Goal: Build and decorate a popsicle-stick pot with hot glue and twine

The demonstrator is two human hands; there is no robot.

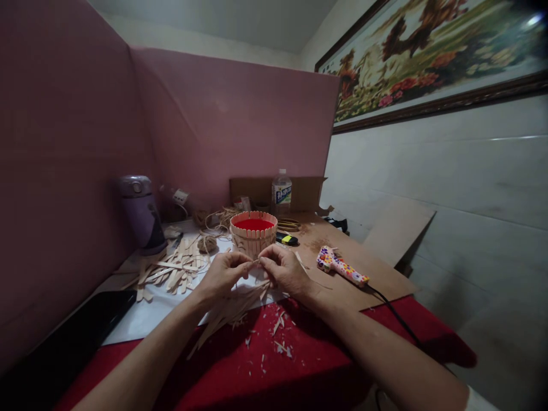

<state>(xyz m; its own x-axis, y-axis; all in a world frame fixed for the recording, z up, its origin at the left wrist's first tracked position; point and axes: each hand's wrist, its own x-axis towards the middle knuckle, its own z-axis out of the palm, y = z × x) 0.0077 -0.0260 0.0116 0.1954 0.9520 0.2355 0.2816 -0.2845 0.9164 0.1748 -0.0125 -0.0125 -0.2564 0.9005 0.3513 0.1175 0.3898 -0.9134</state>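
My left hand [226, 273] and my right hand [286, 269] meet fingertip to fingertip in front of the basket, both pinched closed. Between them runs a thin, pale strip [256, 261] that looks like wood; most of it is hidden by the fingers. Just beyond stands a round basket [253, 242] walled with upright craft sticks, with twine-like trim on its side and a red inside. Split slivers of wood [229, 311] lie on the white sheet below my hands.
Craft sticks [182, 265] are piled at left near a twine ball [207, 244], a purple flask [143, 214] and a dark flat object [72, 337]. A utility knife [286, 238], a bottle [281, 191] and a corded glue gun [340, 267] are rightward. Shavings [280, 345] litter the red cloth.
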